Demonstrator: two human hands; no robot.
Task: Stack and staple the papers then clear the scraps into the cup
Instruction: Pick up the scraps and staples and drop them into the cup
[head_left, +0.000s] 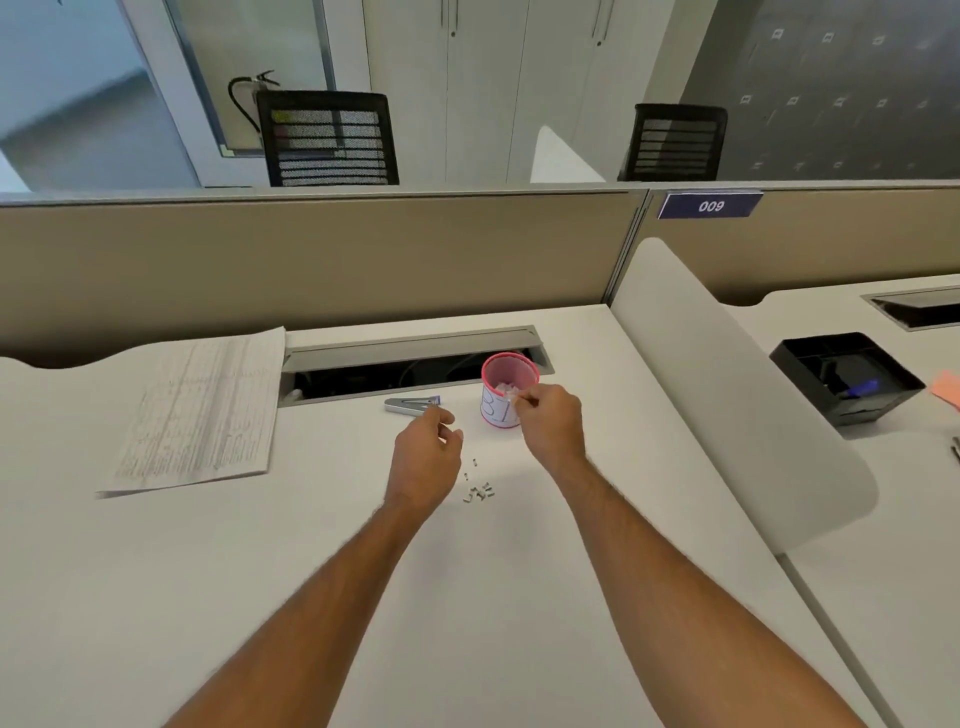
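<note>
A stack of printed papers (200, 410) lies flat at the desk's left. A silver stapler (410, 405) rests near the cable slot. The pink-rimmed white cup (506, 387) stands to its right, with white scraps inside. My right hand (550, 415) hovers at the cup's front rim and pinches a small white scrap (511, 396) between thumb and fingers. My left hand (428, 457) hangs just in front of the stapler, fingers loosely curled, nothing visibly in them. Several loose staple bits (479, 491) lie on the desk between my forearms.
An open cable slot (415, 364) runs behind the stapler and cup. A curved white divider (727, 395) bounds the desk on the right; beyond it stands a black tray (847, 376). A beige partition (311, 260) closes the back.
</note>
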